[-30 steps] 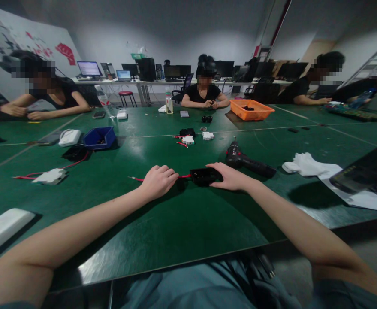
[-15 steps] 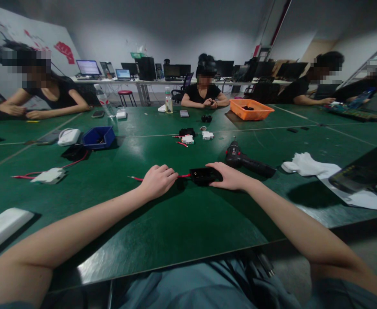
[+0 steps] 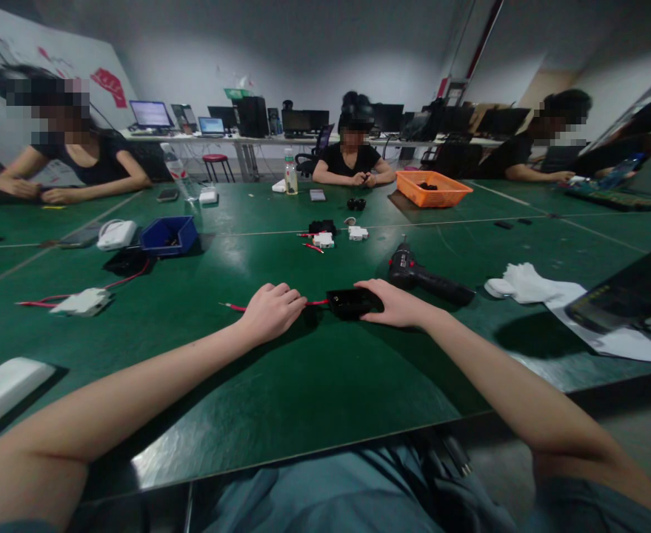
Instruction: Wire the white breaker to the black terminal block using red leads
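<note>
On the green table (image 3: 314,385), my left hand (image 3: 272,311) is curled shut on a red wire (image 3: 235,307) that runs from its left side through the fist to a small black box (image 3: 350,302). My right hand (image 3: 395,303) rests on the right end of that box, fingers wrapped along its edge, holding it on the table. A black and red power screwdriver (image 3: 425,275) lies just beyond my right hand.
White gloves (image 3: 525,283) and paper lie at right. A blue bin (image 3: 168,235), white parts with red wires (image 3: 81,302) and a white bar (image 3: 3,389) lie at left. An orange tray (image 3: 434,189) and small parts (image 3: 325,235) lie farther back. Other people sit around the table.
Both hands stay in place on the wire and the box. The view has drifted very slightly; nothing on the table has moved.
</note>
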Demonstrator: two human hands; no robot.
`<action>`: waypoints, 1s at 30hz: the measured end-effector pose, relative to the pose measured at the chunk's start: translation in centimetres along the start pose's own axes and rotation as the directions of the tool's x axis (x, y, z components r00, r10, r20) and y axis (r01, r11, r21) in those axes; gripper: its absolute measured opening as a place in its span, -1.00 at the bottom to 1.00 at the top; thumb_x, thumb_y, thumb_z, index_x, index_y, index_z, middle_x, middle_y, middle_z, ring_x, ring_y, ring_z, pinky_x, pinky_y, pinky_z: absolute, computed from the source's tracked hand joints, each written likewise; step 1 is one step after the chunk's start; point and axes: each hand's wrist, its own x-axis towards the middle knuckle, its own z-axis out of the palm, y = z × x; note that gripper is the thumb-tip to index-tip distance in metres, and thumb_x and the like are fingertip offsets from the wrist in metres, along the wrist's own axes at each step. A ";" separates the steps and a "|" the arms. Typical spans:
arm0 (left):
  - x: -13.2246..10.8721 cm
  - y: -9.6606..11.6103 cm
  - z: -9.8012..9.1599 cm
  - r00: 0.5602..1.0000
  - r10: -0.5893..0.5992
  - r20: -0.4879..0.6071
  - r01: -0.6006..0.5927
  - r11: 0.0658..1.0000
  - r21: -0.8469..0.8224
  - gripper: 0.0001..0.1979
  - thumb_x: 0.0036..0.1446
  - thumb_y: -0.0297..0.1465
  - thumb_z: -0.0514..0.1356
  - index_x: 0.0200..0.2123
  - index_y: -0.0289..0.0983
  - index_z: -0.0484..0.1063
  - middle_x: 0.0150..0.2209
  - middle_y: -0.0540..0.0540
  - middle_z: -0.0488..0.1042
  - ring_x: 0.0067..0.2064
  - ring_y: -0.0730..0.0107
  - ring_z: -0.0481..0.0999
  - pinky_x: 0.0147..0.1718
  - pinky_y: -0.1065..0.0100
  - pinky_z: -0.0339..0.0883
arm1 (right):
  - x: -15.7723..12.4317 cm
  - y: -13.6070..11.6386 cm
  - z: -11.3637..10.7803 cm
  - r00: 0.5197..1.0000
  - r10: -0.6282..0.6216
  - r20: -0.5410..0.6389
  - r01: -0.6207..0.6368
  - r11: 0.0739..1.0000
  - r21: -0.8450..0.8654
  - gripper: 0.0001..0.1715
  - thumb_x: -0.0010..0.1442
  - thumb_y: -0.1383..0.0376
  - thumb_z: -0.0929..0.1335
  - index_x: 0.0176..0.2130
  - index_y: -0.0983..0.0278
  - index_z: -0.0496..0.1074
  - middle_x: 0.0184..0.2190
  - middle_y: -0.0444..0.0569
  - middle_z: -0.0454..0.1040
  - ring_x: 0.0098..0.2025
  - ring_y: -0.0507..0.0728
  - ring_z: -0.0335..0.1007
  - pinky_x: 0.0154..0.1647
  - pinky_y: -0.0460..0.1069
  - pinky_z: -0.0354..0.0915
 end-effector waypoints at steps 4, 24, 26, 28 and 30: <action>0.0 0.0 -0.1 1.000 -0.002 0.007 0.002 1.000 -0.002 -0.76 0.37 -0.34 0.05 -0.11 -0.22 0.51 -0.24 -0.10 0.55 -0.22 0.27 0.43 -0.38 0.22 0.11 | 0.0 0.1 0.0 1.000 0.003 -0.003 -0.003 1.000 0.006 -0.16 0.14 0.04 0.47 0.29 0.18 0.21 0.09 0.13 0.41 0.09 0.31 0.37 0.12 0.25 0.34; 0.0 -0.1 0.0 1.000 0.002 0.006 -0.002 1.000 -0.012 -0.78 0.37 -0.35 0.05 -0.11 -0.22 0.50 -0.24 -0.12 0.55 -0.22 0.25 0.43 -0.37 0.23 0.09 | 0.0 -0.1 0.0 1.000 -0.001 -0.004 0.001 1.000 0.016 -0.16 0.13 0.06 0.48 0.29 0.19 0.22 0.10 0.14 0.41 0.10 0.32 0.36 0.12 0.26 0.32; 0.0 -0.1 -0.1 1.000 0.004 0.007 -0.004 1.000 -0.010 -0.77 0.37 -0.35 0.05 -0.11 -0.22 0.50 -0.24 -0.12 0.55 -0.22 0.25 0.43 -0.37 0.23 0.09 | 0.0 -0.1 0.0 1.000 -0.002 -0.006 0.002 1.000 0.024 -0.17 0.13 0.05 0.48 0.29 0.18 0.22 0.09 0.13 0.41 0.10 0.32 0.37 0.12 0.27 0.32; 0.1 -0.1 -0.1 1.000 0.004 0.009 -0.004 1.000 -0.008 -0.78 0.36 -0.35 0.05 -0.10 -0.21 0.50 -0.23 -0.11 0.56 -0.22 0.25 0.43 -0.38 0.23 0.10 | 0.0 -0.1 0.0 1.000 -0.004 -0.010 0.004 1.000 0.028 -0.17 0.13 0.05 0.48 0.28 0.17 0.23 0.10 0.13 0.41 0.10 0.32 0.37 0.12 0.27 0.32; 0.1 -0.1 -0.2 1.000 0.004 0.010 -0.004 1.000 -0.007 -0.78 0.36 -0.35 0.06 -0.10 -0.21 0.50 -0.23 -0.11 0.55 -0.22 0.25 0.43 -0.38 0.22 0.10 | 0.0 -0.1 0.0 1.000 -0.003 -0.009 0.003 1.000 0.026 -0.17 0.13 0.05 0.47 0.29 0.16 0.23 0.10 0.12 0.41 0.10 0.32 0.37 0.12 0.27 0.33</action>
